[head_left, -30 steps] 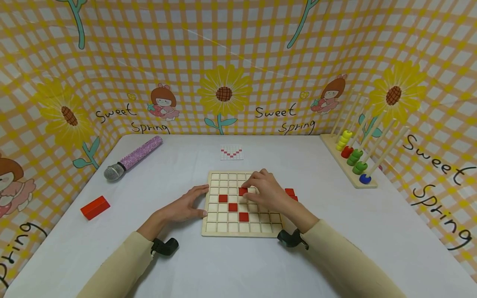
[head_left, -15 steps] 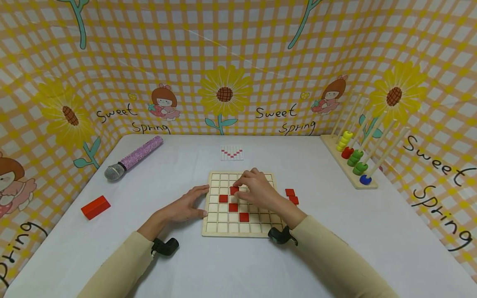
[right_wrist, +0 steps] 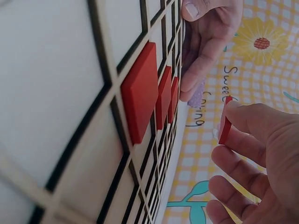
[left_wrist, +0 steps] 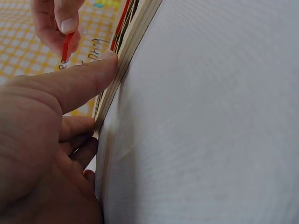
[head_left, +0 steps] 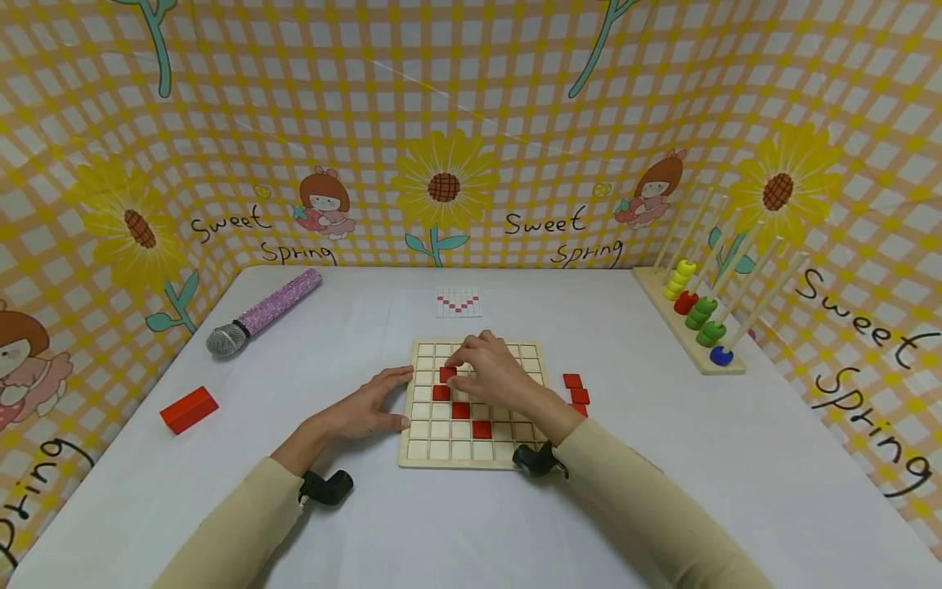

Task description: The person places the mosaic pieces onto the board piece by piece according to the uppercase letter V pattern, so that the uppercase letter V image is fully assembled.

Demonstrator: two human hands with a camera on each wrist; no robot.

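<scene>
A wooden grid board (head_left: 430,448) lies flat on the white table in the head view. Three red square tiles (head_left: 460,411) sit in its cells along a diagonal. Over the board's upper left part, my right hand (head_left: 489,378) pinches another red square tile (right_wrist: 226,121) between thumb and index finger; the right wrist view shows it raised off the grid. My left hand (head_left: 361,407) rests at the board's left side, with thumb and fingertips touching the edge (left_wrist: 119,60) and its fingers extended.
Several loose red tiles (head_left: 580,396) lie right of the board. Behind it is a small card (head_left: 458,303) with a red V pattern on a grid. A glittery microphone (head_left: 275,307) and a red block (head_left: 189,411) lie left; a peg counting stand (head_left: 724,365) with coloured beads stands right.
My right hand has moved left across the board with the pinched tile, from near the middle to above the leftmost placed tile. The left hand has stayed at the board's edge.
</scene>
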